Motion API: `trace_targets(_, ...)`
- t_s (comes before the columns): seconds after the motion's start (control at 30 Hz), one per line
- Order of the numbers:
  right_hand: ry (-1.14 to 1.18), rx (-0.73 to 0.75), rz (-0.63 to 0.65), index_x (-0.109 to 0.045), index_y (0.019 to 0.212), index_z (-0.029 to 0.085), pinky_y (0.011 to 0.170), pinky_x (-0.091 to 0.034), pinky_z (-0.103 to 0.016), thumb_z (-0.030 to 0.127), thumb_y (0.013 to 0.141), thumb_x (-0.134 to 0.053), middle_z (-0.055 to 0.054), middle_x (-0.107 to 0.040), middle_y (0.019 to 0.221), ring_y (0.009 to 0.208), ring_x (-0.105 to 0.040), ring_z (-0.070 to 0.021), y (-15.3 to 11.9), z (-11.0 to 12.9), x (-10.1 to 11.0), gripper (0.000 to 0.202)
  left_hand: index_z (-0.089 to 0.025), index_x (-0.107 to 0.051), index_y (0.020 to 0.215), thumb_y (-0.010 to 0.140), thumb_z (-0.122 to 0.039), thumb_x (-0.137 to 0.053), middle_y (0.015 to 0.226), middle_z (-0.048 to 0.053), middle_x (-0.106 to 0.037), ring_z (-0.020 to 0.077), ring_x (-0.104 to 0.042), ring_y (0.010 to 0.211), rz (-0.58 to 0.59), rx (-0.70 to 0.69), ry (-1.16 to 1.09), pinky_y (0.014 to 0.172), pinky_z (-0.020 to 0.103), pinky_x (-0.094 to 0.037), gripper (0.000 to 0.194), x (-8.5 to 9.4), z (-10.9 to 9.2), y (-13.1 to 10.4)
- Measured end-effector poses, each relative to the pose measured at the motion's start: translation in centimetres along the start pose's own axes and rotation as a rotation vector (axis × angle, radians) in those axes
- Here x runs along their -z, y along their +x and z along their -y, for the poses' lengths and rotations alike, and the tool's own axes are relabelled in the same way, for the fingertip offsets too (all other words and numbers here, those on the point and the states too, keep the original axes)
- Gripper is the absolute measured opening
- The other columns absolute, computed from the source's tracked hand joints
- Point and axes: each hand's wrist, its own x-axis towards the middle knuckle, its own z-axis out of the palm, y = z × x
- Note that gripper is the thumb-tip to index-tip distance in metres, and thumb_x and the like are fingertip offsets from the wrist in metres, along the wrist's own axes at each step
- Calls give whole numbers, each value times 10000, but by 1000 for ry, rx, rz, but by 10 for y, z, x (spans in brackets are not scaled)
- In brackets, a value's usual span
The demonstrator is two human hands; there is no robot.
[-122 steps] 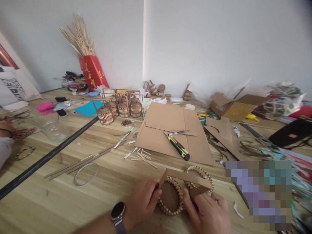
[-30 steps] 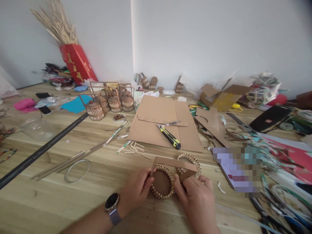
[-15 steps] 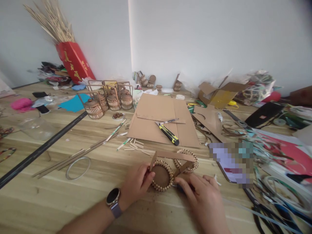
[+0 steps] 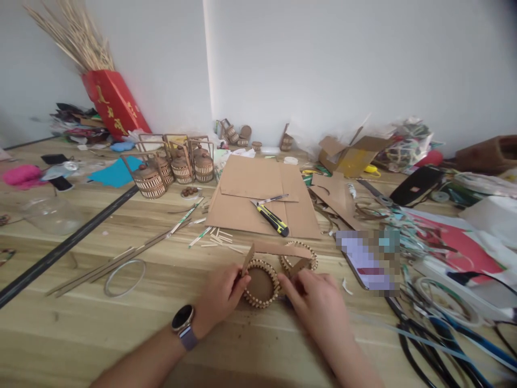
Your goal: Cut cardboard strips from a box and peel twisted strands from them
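A small round woven basket (image 4: 260, 303) with a brown bottom and a beaded-looking pale rim sits on the wooden table between my hands. Over it stands a brown strip (image 4: 283, 249), bent like a square handle. My left hand (image 4: 222, 293) pinches the strip's left leg against the basket's side. My right hand (image 4: 317, 302) has thumb and fingers closed at the right leg, touching the basket's right side. Part of that leg is hidden by the fingers. Just behind lies a second woven ring (image 4: 314, 260), partly covered by the strip and the right hand.
Beyond my hands a yellow-black utility knife (image 4: 271, 219) and a pen lie on cardboard sheets (image 4: 250, 175). Short pale sticks (image 4: 218, 237) are scattered nearby. Several finished lidded baskets (image 4: 150, 183) stand back left. A phone (image 4: 363, 264), cables and scissors-like black handles (image 4: 412, 339) crowd the right.
The camera view has turned slightly, shifting the scene left. My right hand has closed in on the strip's right leg and covers more of it. The left hand keeps its pinch.
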Motion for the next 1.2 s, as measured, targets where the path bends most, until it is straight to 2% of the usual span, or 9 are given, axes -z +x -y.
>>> trace_targets(0.13,-66,72,-32,-495,584,222,641,-301,-307,399,1066,-318,20,-575,515,485,-521,-122,16,9,-4,544,-206,-605,927,1036,-464,-323,817,55,-709,215,-671,771,-38,-10,14,699,325,-489,397,9,-3,-1)
trace_targets(0.37,-138,63,-46,-510,566,225,661,-273,-340,409,1058,-301,7,-545,496,480,-478,-141,52,-4,19,565,-209,-590,942,1024,-420,-386,809,25,-685,195,-644,755,-80,-59,-9,677,298,-440,304,33,-31,30)
trace_targets(0.53,-186,-15,-69,-499,550,223,662,-259,-352,489,1040,-282,-9,-529,470,455,-415,-141,69,-34,38,598,-200,-568,896,1023,-429,-374,760,15,-652,182,-604,695,-43,-93,-31,638,289,-399,325,13,-55,71)
trace_targets(0.67,-152,-76,-37,-510,578,223,608,-268,-332,544,1027,-301,10,-506,459,441,-421,-138,67,-50,49,590,-205,-553,901,1023,-429,-371,809,21,-665,186,-619,753,-48,-100,-86,664,287,-399,312,2,-60,85)
trace_targets(0.73,-16,-107,53,-582,670,218,588,-314,-304,531,1019,-362,10,-575,535,491,-502,-142,61,-56,50,518,-212,-547,895,1018,-433,-378,794,15,-657,186,-613,745,-77,-81,-108,666,286,-399,304,6,-56,82)
trace_targets(0.83,159,-70,269,-676,887,221,661,-433,-274,427,1004,-454,-33,-707,811,730,-647,-163,45,-67,40,324,-219,-541,869,1011,-436,-373,752,10,-638,189,-607,717,-111,-28,-128,664,290,-407,309,19,-42,71)
trace_targets(0.97,108,55,442,-703,998,230,788,-481,-319,270,885,-646,-72,-712,1070,936,-668,-205,22,-76,13,134,-224,-538,847,997,-458,-368,734,19,-632,208,-607,704,-134,71,-99,662,307,-423,325,29,-17,51)
trace_targets(1.1,4,89,479,-700,865,217,730,-424,-338,171,865,-633,-55,-718,918,868,-646,-226,12,-74,-5,81,-225,-536,860,986,-473,-355,800,53,-669,239,-629,759,-113,140,-51,704,342,-452,332,23,5,36)
trace_targets(1.2,-51,113,470,-684,823,218,708,-362,-339,177,900,-602,-42,-703,830,829,-612,-220,10,-72,2,120,-220,-550,928,982,-475,-358,905,80,-704,255,-658,855,-68,162,-74,777,368,-478,324,17,13,31)
